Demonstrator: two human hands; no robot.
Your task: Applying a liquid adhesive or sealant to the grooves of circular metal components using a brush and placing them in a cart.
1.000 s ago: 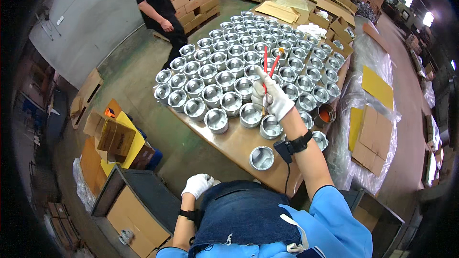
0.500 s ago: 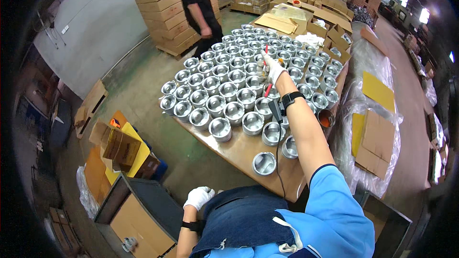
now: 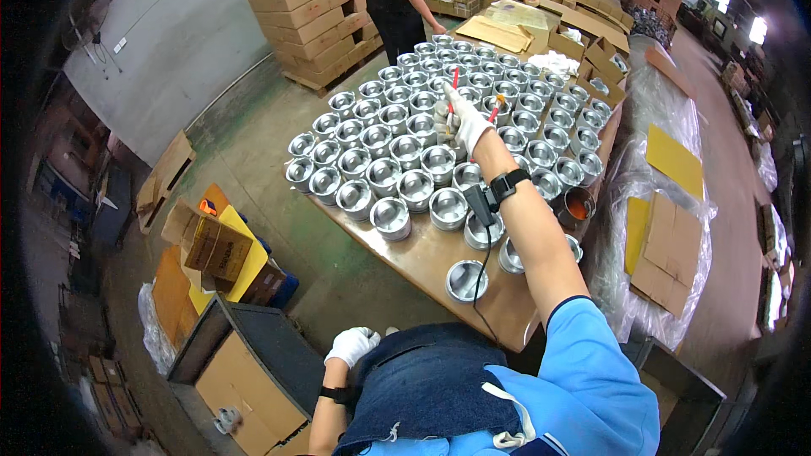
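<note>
Rows of silver metal pistons (image 3: 405, 150), hollow side up, cover most of a brown table (image 3: 372, 245). My right hand (image 3: 462, 122), in a white glove, reaches over the middle rows, closed around a thin red pen-like stick (image 3: 456, 78). Its tip points away from me. Beside that hand is a brush (image 3: 500, 101) with an orange tip; what supports it is unclear. A lone piston (image 3: 466, 280) stands near the front edge. By my waist, my gloved left hand (image 3: 353, 344) has curled fingers; their inside is hidden.
A co-worker in black (image 3: 395, 0) touches the table's far left edge. Stacked cartons (image 3: 296, 17) stand behind. A black cable (image 3: 483, 312) hangs from my right wrist. A cup with reddish-brown contents (image 3: 577, 207) sits right. Plastic-wrapped goods (image 3: 625, 245) line the right side.
My right hand has shifted slightly left with the red stick. The co-worker has moved right, to the table's far edge, and reaches toward the pistons. My left hand stays put.
</note>
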